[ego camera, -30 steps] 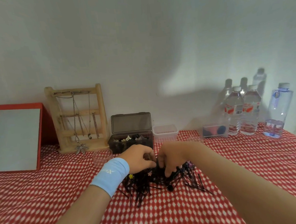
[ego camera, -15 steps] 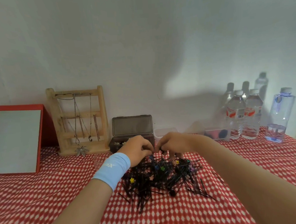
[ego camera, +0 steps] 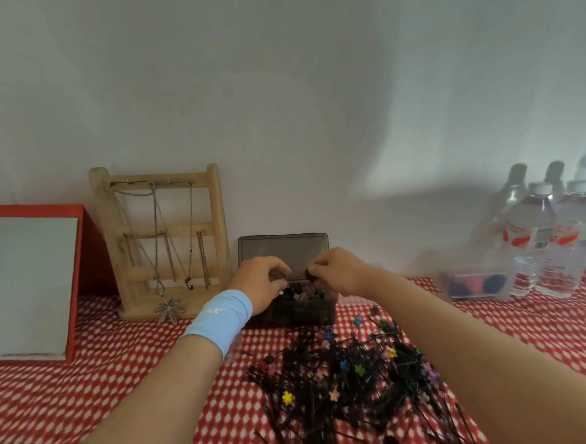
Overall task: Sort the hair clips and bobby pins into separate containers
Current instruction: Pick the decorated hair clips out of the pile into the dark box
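A heap of black bobby pins [ego camera: 333, 401] mixed with small colourful flower hair clips [ego camera: 287, 398] lies on the red-and-white checked tablecloth. Behind the heap stands a dark box [ego camera: 300, 315] with its lid [ego camera: 283, 248] raised and dark pieces inside. Both hands hover over the open box, fingertips nearly touching. My left hand [ego camera: 259, 282], above a light-blue wristband, has its fingers curled and pinched. My right hand [ego camera: 337, 270] pinches a small dark piece at its fingertips. What my left fingers hold is blurred.
A red-framed mirror [ego camera: 31, 286] leans at far left, beside a wooden jewellery stand [ego camera: 164, 243] hung with necklaces. At the right stand a clear tub [ego camera: 477, 284] with dark and red items and two water bottles [ego camera: 553, 240]. A white wall backs the table.
Both hands lifted from the heap and moved back to above the open dark box, staying pinched. The camera tilted so the heap now sits lower in view.
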Available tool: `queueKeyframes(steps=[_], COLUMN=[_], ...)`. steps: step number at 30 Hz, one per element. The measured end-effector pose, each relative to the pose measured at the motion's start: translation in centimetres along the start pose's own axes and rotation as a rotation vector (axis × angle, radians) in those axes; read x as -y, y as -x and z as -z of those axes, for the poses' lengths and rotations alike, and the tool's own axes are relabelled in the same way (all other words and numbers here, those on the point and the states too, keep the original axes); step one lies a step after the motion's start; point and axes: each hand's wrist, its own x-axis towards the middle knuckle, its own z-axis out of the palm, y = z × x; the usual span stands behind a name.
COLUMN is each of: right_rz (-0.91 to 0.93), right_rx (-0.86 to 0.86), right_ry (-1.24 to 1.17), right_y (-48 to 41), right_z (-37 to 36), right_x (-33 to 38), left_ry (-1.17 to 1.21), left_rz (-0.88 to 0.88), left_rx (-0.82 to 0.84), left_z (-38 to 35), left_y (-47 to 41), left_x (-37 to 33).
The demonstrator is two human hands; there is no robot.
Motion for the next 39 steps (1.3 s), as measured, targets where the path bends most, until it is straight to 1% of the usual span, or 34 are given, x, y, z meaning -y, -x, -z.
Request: queueKeyframes(steps=[4,7,9,11,12,14,17,18,20,22,26,30,32,34,35,37,39], right_rz=[0.002,0.032,0.066,0.119,0.143,0.164,0.136,0.126,0.110,0.123,0.120,0.149,0.154,0.154,0.146,0.132,0.138], right_rx=[0.024,0.014,-0.046,-0.099,-0.084,0.044,0.303,0.343,0.375,0.390,0.395,0.235,0.213,0.259,0.284,0.320,0.343], right_ry=[-0.010,0.050,0.089,0.114,0.126,0.180,0.367,0.424,0.500,0.507,0.448,0.413,0.502,0.612,0.617,0.546,0.492], right_y=[-0.7,-0.4,0.0,1.0,1.6,3.1,5.5,5.9,6.9,7.6,8.0,7.6,7.4,7.5,7.6,7.8,7.9], right_z=[-0.5,-0.6,-0.3,0.4,0.7,1.3,1.3,0.9,0.2,-0.6,-0.6,-1.2,-1.9,-2.5,-2.5,-1.8,-0.7], right_x=[-0.4,-0.4,-0.3,0.1,0.3,0.7,0.8,0.5,0.2,0.0,0.5,1.4,1.4,0.9,0.7,0.3,0.1], left_ry=[0.011,-0.092,-0.129,-0.073,-0.034,-0.002,-0.154,-0.191,-0.199,-0.175,-0.171,-0.196,-0.207,-0.242,-0.260,-0.276,-0.210], left_rz=[0.033,0.047,-0.001,-0.062,-0.082,-0.109,-0.139,-0.133,-0.109,-0.093,-0.107,-0.081,-0.069,-0.050,-0.038,-0.038,-0.049], left_rx=[0.016,0.066,0.004,-0.050,-0.035,0.089,0.309,0.349,0.374,0.379,0.399,0.450,0.402,0.352,0.361,0.415,0.440], left_z=[-0.3,-0.6,-0.7,-0.8,-0.9,-1.4,-2.4,-2.6,-2.7,-2.4,-1.0,-0.1,-0.2,-0.7,-1.1,-1.6,-1.6], left_y=[-0.6,-0.4,0.1,1.0,1.5,2.8,4.7,5.3,6.3,7.2,8.0,8.3,8.3,8.1,8.1,8.1,8.0], left_x=[1.1,1.5,1.1,0.1,-0.6,-1.8,-2.5,-2.3,-1.9,-1.5,-1.5,-1.4,-1.5,-1.5,-1.5,-1.6,-1.7])
